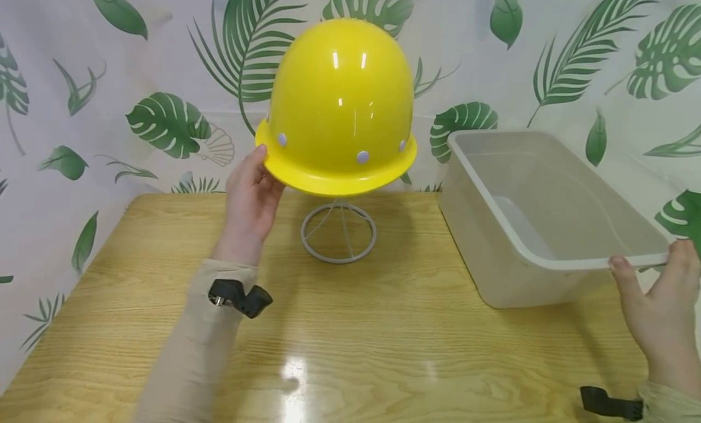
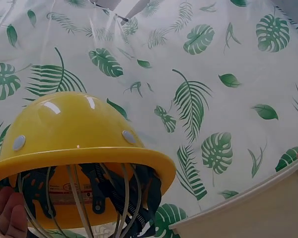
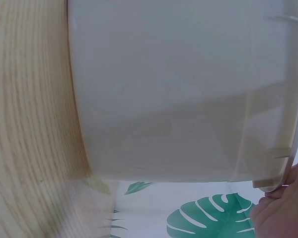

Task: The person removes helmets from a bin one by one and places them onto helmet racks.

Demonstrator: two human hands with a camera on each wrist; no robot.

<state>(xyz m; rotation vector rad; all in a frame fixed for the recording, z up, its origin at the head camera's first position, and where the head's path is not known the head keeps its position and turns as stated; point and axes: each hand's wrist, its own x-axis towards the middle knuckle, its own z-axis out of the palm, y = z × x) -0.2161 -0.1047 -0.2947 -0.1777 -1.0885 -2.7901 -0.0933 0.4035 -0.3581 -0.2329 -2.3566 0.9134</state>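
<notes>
A yellow hard hat (image 1: 342,106) rests on a wire stand (image 1: 338,258) whose round base stands on the table. My left hand (image 1: 254,195) holds the hat's brim at its left side, thumb on top and fingers beneath. From below, the left wrist view shows the hat's dark inner straps (image 2: 97,188) and the stand's pale wires inside it. On the right stands a beige plastic bin (image 1: 526,289); its inside shows no objects. My right hand (image 1: 659,307) grips the bin's near right rim. In the right wrist view the bin's outer wall (image 3: 179,99) fills most of the picture.
The wooden table (image 1: 356,344) reaches back to a white wall covering (image 1: 181,64) printed with green leaves. The bin stands close to that covering, to the right of the hat. A dark camera mount is strapped on each wrist.
</notes>
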